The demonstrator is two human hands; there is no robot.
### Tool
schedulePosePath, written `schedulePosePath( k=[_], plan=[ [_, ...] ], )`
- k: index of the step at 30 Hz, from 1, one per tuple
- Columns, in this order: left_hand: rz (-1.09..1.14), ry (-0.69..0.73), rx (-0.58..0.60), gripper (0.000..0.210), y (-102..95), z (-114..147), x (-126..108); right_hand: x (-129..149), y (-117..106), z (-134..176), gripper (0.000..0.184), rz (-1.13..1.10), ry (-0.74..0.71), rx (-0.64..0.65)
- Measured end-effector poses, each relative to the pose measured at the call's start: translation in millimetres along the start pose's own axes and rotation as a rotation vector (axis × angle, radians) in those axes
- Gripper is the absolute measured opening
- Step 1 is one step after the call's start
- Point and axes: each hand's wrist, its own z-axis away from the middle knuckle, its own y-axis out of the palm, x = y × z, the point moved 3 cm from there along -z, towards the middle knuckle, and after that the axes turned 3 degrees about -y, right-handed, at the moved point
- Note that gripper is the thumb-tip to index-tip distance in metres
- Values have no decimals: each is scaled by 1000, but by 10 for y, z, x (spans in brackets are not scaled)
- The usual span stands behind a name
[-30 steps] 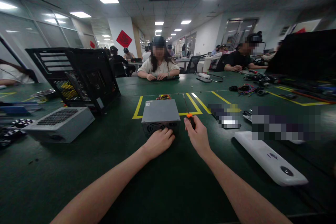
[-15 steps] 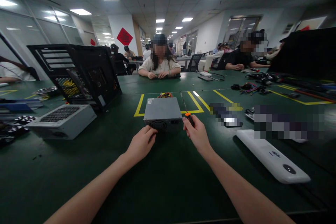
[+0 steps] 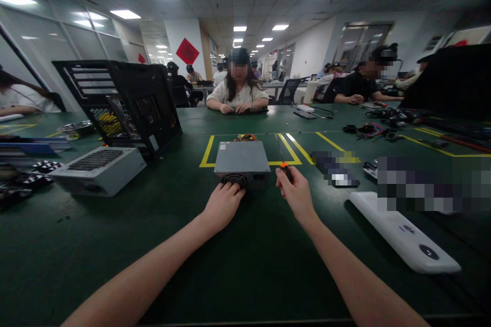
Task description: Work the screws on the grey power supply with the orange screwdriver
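Left hand [image 3: 223, 207] at power supply [image 3: 242, 156], I can't tell if gripping; right hand [image 3: 298, 191] has fingers clamped round screwdriver [image 3: 284, 166].

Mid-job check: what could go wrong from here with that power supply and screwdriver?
Left hand: its fingers are at the fan grille, so a slip of the tool there could jab them.
Screwdriver: the right hand holds it shaft-up beside the power supply; a leftward swing might scratch the casing.
Cables: bunched behind the unit, they may snag if it is turned.
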Motion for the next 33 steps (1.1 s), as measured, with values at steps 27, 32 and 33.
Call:
schedulePosePath(
  k=[27,32,33],
  plan=[
    [1762,-375,-104,17,-263,105,165,799,-259,972,25,171,-209,-302],
    [1990,-336,-51,21,-324,125,79,982,-346,1370,21,138,-261,-483],
    [2012,-321,-50,21,-330,130,70,987,-378,1407,19,168,-270,-443]
  ],
)
